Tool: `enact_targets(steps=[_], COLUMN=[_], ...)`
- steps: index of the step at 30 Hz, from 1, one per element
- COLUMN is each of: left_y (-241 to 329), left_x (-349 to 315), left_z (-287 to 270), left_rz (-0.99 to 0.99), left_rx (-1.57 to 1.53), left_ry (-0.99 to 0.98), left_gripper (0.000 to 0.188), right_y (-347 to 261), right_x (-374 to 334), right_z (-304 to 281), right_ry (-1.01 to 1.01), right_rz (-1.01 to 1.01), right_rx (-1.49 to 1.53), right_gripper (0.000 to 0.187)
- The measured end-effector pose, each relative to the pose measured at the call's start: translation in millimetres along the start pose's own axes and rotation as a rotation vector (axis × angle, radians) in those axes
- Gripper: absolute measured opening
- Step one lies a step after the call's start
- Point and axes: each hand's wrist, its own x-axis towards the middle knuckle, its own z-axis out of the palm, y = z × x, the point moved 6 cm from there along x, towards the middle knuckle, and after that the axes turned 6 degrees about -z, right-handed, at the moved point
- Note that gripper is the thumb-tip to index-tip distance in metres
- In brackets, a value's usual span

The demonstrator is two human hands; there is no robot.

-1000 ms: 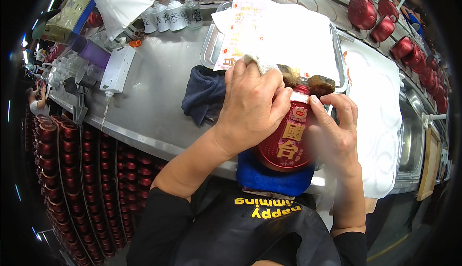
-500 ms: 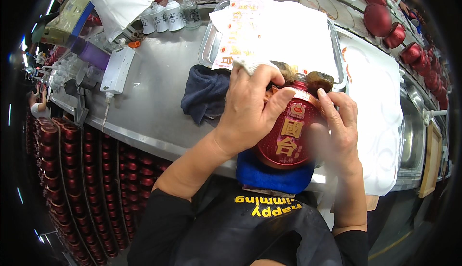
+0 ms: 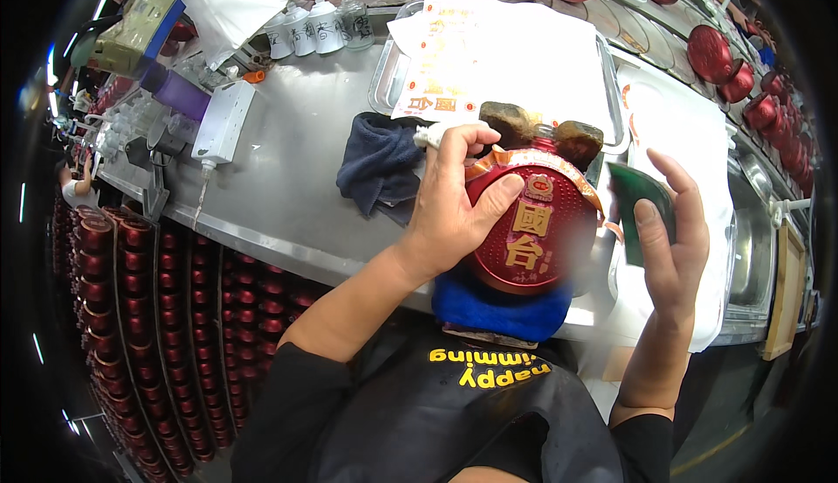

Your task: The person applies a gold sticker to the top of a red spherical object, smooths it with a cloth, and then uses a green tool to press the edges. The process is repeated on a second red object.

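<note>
A round, flat red bottle (image 3: 502,247) with raised gold characters lies face up on a blue pad (image 3: 502,308). Its neck points away from me, between two brown, worn-looking rests (image 3: 578,141). An orange-and-gold decal strip (image 3: 546,161) curves across the bottle's shoulder, its right end standing off the edge. My left hand (image 3: 449,208) grips the bottle's left side, thumb on the face. Beside those fingers a bit of white cloth (image 3: 429,136) shows. To the right of the bottle, my right hand (image 3: 676,247) pinches a flat green scraper (image 3: 635,208), apart from the bottle.
Past the bottle, decal sheets (image 3: 515,55) lie on a clear tray (image 3: 381,81). A dark blue cloth (image 3: 375,164) sits left of the bottle. Several small bottles (image 3: 327,29) and a white power strip (image 3: 223,122) stand further left. Red bottles line the far conveyor (image 3: 642,42).
My right hand has left the bottle's right shoulder and moved right, now with the green scraper showing in it. My left thumb has shifted down-left, and more of the decal strip is visible.
</note>
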Motion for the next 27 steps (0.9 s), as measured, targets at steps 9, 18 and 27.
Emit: enact_targets(steps=[9,18,27], left_y=[29.9,36.8,40.2], left_x=[9.8,7.7,8.3], left_z=[4.8,2.0,10.1], left_rz=[0.111,0.243,0.207], left_rx=[0.467,0.462,0.522], left_ry=[0.035,0.065,0.013], left_gripper=[0.051,0.051,0.055], right_y=[7.5,10.1,14.6], right_x=[23.0,30.0,29.4], right_z=[15.0,17.6,17.5], right_ry=[-0.204,-0.265,-0.267], right_rz=[0.096,0.109,0.094], right_rx=[-0.055,-0.063,-0.052], right_gripper=[0.022,0.022,0.022])
